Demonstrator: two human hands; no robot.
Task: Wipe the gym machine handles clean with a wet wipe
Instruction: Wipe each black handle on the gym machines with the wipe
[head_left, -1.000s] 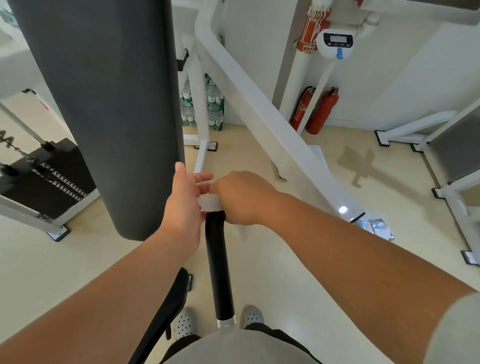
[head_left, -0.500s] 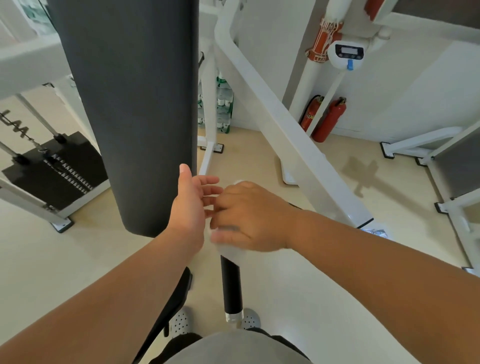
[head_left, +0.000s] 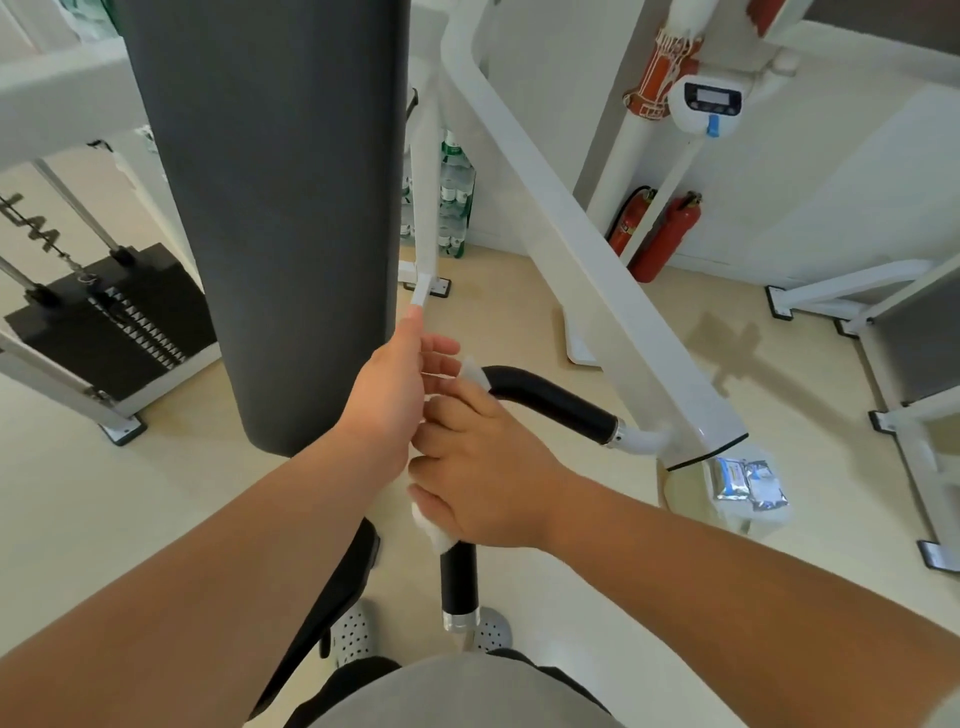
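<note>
- The handle (head_left: 556, 402) is a black padded bar, and it shows on both sides of your grip. One stretch runs away to the right and ends in a chrome collar at the white frame (head_left: 597, 270). A second stretch, the lower grip (head_left: 458, 582), drops straight toward your feet. Your hand hides whether the two stretches join.
- The wet wipe (head_left: 434, 532) is wrapped round the bar. One corner of it shows below your palm and another above your knuckles.
- Your right hand (head_left: 488, 467) is curled round the handle with the wipe under it, so it is the hand on the job. I judge the next stroke should follow the bar's long axis, either down toward you or out to the right.
- Your left hand (head_left: 389, 400) is just left of the bar with its fingers straight and its thumb up. Its fingertips are at the wipe's top corner, but I cannot tell if they touch it.
- The grey pad (head_left: 280, 208) hangs close on the left.
- The wipe packets (head_left: 743, 478) lie on the floor, well off to the right.
</note>
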